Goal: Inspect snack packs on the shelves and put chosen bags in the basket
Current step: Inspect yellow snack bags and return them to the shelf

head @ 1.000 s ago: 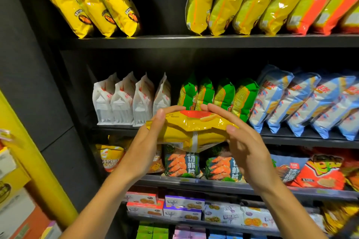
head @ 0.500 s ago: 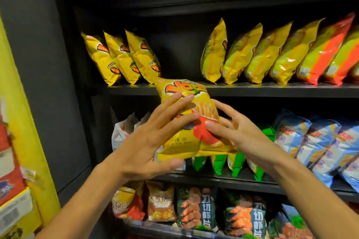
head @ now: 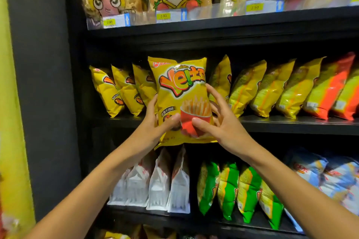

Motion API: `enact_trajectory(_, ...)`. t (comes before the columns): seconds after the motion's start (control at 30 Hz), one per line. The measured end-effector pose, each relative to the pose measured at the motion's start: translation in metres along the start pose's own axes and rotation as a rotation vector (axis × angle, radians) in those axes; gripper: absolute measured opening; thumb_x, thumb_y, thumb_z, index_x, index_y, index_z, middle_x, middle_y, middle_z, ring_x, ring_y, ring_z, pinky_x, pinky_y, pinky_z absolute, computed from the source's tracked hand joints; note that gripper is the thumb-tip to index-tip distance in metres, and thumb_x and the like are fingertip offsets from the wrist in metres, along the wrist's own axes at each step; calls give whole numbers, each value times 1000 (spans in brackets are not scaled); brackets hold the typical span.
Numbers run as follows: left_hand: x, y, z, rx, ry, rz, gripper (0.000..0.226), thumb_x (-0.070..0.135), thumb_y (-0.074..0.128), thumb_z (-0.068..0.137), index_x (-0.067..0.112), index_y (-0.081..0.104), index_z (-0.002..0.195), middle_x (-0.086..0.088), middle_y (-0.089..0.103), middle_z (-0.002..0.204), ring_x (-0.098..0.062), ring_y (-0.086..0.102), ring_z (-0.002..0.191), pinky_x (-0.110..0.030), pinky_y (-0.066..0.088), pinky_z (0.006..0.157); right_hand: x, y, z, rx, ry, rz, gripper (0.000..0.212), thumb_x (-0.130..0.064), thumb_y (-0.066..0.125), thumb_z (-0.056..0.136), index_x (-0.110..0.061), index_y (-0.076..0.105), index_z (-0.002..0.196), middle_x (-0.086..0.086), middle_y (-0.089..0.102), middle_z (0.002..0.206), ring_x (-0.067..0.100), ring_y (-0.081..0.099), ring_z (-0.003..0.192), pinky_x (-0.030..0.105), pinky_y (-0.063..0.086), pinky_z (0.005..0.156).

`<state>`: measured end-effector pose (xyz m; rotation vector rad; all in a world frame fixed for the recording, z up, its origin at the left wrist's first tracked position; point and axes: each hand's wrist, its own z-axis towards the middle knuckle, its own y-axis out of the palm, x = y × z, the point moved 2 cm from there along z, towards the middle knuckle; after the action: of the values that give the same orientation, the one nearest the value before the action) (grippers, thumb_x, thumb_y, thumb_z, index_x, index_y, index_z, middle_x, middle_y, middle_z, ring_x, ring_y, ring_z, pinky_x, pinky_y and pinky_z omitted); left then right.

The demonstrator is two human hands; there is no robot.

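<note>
The yellow fries bag is upright at frame centre, front facing the person, gripped by left hand and right hand fingers; inspection looks underway, no basket visible.

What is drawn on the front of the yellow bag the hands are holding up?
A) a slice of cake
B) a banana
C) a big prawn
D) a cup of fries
D: the yellow bag, gripped low by the left hand and the right hand, shows a red cup full of fries near its bottom right.
</note>
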<state>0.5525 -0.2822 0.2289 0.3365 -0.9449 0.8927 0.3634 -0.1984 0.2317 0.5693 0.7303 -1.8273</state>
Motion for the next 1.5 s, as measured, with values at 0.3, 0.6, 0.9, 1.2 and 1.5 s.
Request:
enact_trajectory(0.3,-2,-14,90,263,140,316,112,49,87,73,29,18,158,8,47,147,-10,51,133,-37,46,111,14,-62,48,246,-26,-556,65,-47,57,101,-34,31,159,-14,36,160,4,35,145,30,33,118)
enact_trajectory(0.6,-55,28,184,357,109,639,93,18,85,83,10,19,148,-12,34,146,-26,45,134,-29,44,99,70,-89,54,264,23,-1177,67,-61,38,103,-31,25,161,-10,20,169,10,8,157,35,17,125)
enact_trajectory(0.9,-78,44,197,180,-38,696,104,21,70,96,14,-13,159,-13,15,160,-33,31,147,-50,39,117,77,-86,56,281,-35,-1252,64,-62,32,105,-32,27,161,-12,24,167,7,8,157,25,9,121)
enact_trajectory(1.2,-72,40,185,132,-7,762,117,34,74,93,18,-22,159,-11,-1,168,-35,8,157,-52,24,125,77,-88,56,299,-61,-1195,64,-60,40,102,-29,36,158,-11,33,164,7,15,156,33,21,123)
enact_trajectory(1.5,-81,-116,97,287,401,1277,63,55,36,104,23,34,158,4,24,168,-15,7,158,-42,19,127,59,-53,56,313,-315,-1090,53,-38,59,101,-17,50,149,-4,49,153,12,36,148,33,33,120)
